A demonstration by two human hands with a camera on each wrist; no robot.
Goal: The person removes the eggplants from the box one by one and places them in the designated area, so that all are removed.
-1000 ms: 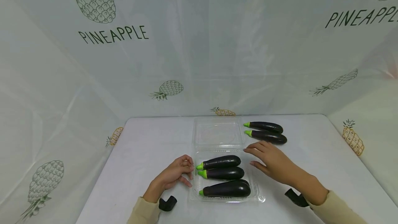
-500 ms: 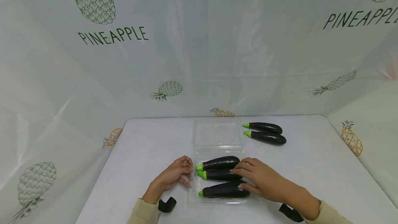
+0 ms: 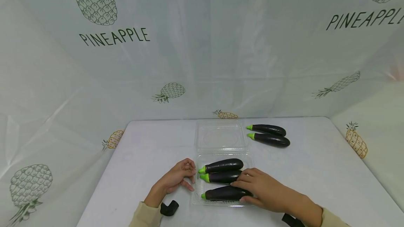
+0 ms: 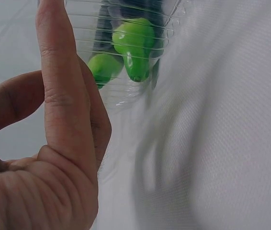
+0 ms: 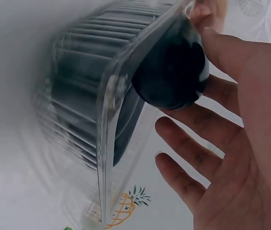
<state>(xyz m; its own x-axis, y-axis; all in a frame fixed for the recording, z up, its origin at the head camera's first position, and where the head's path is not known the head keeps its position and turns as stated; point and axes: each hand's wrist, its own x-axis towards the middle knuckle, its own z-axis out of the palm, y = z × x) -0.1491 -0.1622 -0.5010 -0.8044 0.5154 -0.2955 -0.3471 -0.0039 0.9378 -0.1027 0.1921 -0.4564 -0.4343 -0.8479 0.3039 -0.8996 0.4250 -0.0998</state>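
Observation:
Dark purple eggplants with green stem ends lie in the base of a clear plastic clamshell box. The back eggplant and middle eggplant lie side by side, with the front eggplant nearer the person. My right hand grips the front one's thick end, thumb on the near side and fingers on the far side. In the right wrist view that eggplant shows at the box's rim, with dark shapes behind the ribbed wall. My left hand rests at the box's left edge, fingers loosely bent, holding nothing.
Two more eggplants, one farther back and one nearer, lie on the white table at the back right. The box's lid lies folded open toward the back. A pineapple-print sheet hangs behind the table.
My right hand has moved left and toward the person, from beside the box onto the front eggplant, and now grips its thick end. The left hand has stayed in place.

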